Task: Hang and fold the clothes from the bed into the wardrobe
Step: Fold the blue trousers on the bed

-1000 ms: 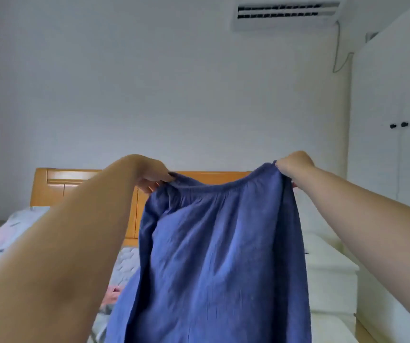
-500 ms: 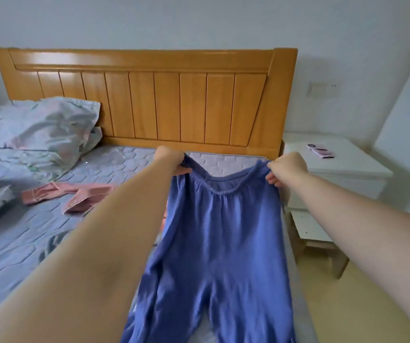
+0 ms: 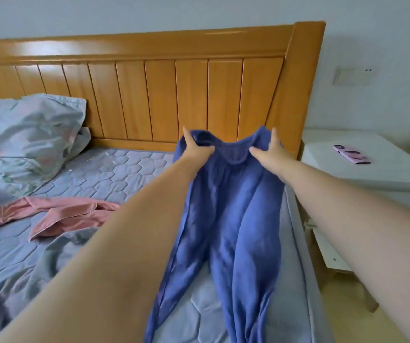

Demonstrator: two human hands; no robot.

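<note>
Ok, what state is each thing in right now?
Blue trousers: unfolded, waistband lifted, legs trailing onto the mattress.
Left hand: grips the waistband's left side.
Right hand: grips the waistband's right side.
Pink garment: crumpled, unfolded, lying on the mattress.
Pillow: rumpled, against the headboard.
Phone: lying flat on the nightstand.

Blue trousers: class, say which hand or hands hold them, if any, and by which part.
Both hands grip the blue trousers by the waistband, left hand at its left end, right hand at its right end.
</note>
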